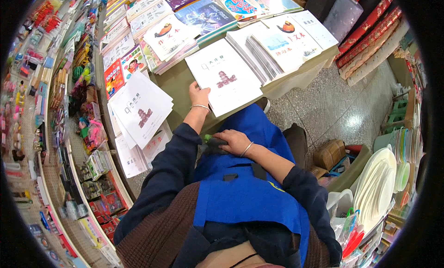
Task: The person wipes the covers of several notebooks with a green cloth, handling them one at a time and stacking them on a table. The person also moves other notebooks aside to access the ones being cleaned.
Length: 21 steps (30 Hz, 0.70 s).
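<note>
My left hand point(199, 95) is at the left edge of a stack of white exercise books point(223, 77) with a printed pagoda-like building, its thumb on the top cover and its fingers along the side. In front of my blue apron point(249, 198), my right hand point(234, 142) is curled on a dark grey cloth-like thing point(215, 145) with a bright green part point(207, 137). Similar white exercise books point(140, 110) lie fanned out at the table's left. Right of the middle stack stand more notebooks point(256, 56), their edges towards me.
Book stacks cover the far part of the cloth-covered table point(173, 84). Shelves of small packaged goods point(100, 164) run along the left. Rolled patterned sheets point(367, 35) lean at the upper right. White plates point(376, 185) and a cardboard box point(329, 154) stand at the right.
</note>
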Available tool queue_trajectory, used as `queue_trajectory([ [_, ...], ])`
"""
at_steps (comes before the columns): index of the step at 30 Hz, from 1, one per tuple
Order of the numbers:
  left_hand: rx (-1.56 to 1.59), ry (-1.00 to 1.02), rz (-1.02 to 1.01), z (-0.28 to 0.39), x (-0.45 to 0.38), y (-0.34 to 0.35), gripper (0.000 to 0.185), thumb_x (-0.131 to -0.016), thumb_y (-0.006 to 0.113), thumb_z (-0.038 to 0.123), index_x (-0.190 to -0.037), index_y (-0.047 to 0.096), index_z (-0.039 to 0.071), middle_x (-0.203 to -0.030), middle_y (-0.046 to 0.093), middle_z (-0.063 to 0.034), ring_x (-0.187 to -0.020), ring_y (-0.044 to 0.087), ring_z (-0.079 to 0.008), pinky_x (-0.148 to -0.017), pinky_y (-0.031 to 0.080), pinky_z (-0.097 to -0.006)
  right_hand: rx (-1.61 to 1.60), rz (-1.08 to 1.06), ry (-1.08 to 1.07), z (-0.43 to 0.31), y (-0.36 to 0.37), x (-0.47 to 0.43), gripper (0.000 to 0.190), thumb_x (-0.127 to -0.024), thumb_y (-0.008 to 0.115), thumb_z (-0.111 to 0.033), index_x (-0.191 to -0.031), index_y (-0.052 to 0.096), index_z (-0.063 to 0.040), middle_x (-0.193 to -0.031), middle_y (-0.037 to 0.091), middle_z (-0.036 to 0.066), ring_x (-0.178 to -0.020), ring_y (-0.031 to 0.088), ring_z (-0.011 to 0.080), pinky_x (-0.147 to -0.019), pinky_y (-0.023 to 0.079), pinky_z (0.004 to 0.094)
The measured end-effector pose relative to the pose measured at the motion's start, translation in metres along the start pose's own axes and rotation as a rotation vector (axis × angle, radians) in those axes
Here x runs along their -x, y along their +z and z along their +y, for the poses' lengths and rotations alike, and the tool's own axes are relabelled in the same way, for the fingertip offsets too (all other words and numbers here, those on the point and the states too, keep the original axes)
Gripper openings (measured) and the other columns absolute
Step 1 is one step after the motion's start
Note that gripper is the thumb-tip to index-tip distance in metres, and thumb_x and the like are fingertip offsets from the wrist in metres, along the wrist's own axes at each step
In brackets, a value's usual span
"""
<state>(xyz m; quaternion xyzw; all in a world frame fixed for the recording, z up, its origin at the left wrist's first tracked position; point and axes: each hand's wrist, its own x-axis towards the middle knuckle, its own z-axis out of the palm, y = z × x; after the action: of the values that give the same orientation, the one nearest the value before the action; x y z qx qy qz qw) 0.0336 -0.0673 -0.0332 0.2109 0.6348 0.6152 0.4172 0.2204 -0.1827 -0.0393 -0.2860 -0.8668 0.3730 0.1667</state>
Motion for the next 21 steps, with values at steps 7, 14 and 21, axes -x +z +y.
queue_trajectory([
  [7, -0.182, 0.059, 0.035, 0.004, 0.000, 0.002, 0.072, -0.071, 0.066, 0.000, -0.136, 0.034, 0.000, -0.092, 0.065, -0.0156, -0.080, 0.064, -0.0206, -0.072, 0.050, -0.0322, -0.027, 0.031, 0.027, -0.003, -0.001, 0.000, 0.043, -0.077, 0.070, -0.024, -0.118, 0.060, -0.015, -0.094, 0.062, 0.013, -0.092, 0.061, 0.0327, -0.080, 0.051, 0.0420],
  [14, -0.151, -0.034, 0.001, 0.004, -0.024, -0.005, 0.067, -0.074, 0.066, -0.001, -0.133, 0.032, -0.001, -0.100, 0.061, -0.0178, -0.083, 0.064, -0.0262, -0.064, 0.054, -0.0388, -0.132, -0.297, 0.132, -0.005, -0.053, -0.001, 0.042, -0.079, 0.069, -0.024, -0.118, 0.062, -0.010, -0.102, 0.067, 0.019, -0.096, 0.063, 0.0363, -0.083, 0.051, 0.0417],
  [21, -0.141, -0.083, 0.030, 0.005, -0.016, -0.002, 0.065, -0.071, 0.067, 0.000, -0.128, 0.037, -0.007, -0.101, 0.061, -0.0191, -0.089, 0.063, -0.0249, -0.079, 0.051, -0.0336, 0.025, -0.729, 0.060, 0.007, -0.104, -0.058, 0.040, -0.076, 0.073, -0.019, -0.114, 0.067, -0.009, -0.096, 0.070, 0.016, -0.087, 0.067, 0.0297, -0.078, 0.052, 0.0379],
])
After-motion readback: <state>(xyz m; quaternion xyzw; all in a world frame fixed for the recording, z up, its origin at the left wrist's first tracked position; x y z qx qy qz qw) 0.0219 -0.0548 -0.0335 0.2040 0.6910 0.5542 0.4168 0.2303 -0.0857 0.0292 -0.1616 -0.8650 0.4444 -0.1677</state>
